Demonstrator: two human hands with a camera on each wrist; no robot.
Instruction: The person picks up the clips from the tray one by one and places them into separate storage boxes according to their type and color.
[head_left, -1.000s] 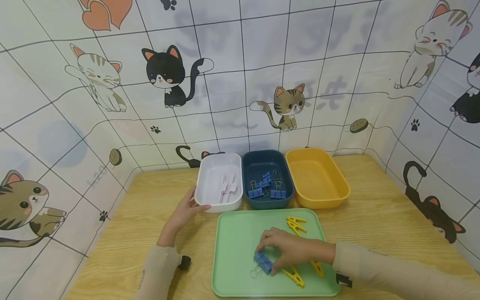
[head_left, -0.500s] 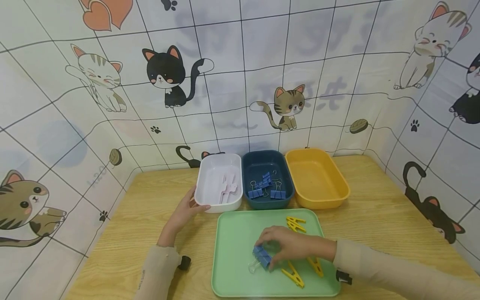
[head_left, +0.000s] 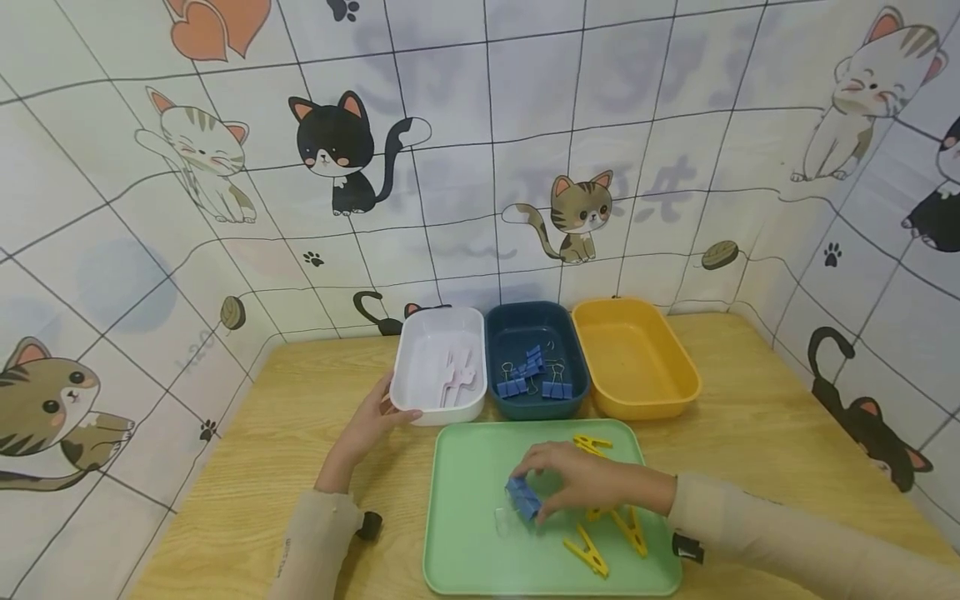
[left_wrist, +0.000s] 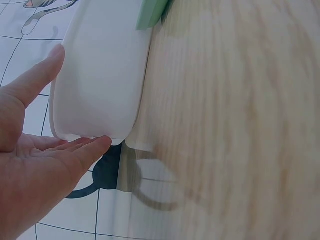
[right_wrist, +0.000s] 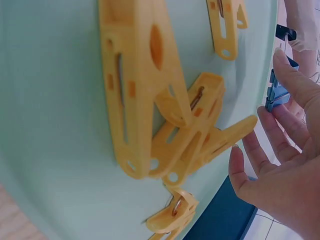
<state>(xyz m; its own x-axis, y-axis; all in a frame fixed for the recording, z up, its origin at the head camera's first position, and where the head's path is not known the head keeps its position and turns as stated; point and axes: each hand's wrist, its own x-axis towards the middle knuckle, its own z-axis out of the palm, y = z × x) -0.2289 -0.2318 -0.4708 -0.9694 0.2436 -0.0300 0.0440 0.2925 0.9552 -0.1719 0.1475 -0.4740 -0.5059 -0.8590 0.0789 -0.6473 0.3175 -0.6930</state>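
In the head view my right hand (head_left: pixel 573 477) pinches a blue binder clip (head_left: pixel 522 498) between thumb and fingers, over the light green tray (head_left: pixel 465 558). Its wire handle points toward the tray's left side. The right wrist view shows the blue clip (right_wrist: pixel 278 92) at the fingertips. Yellow plastic clothespins (head_left: pixel 587 552) lie on the tray, some partly hidden beneath my right hand. My left hand (head_left: pixel 369 429) rests against the front left corner of the white bin (head_left: pixel 468 412), thumb along the front wall. Its fingers lie nearly straight against the bin in the left wrist view.
Pale pink clips (head_left: pixel 457 379) lie inside the white bin. Beside it stands a dark blue bin (head_left: pixel 536 410) with several blue binder clips (head_left: pixel 557 389), then a yellow bin (head_left: pixel 648 407). All three line the back of the wooden table (head_left: pixel 750 400), against a cat-patterned wall covering.
My right hand has lifted the binder clip slightly and shifted it toward the bins, uncovering more of the clothespins. The left hand stays on the white bin.
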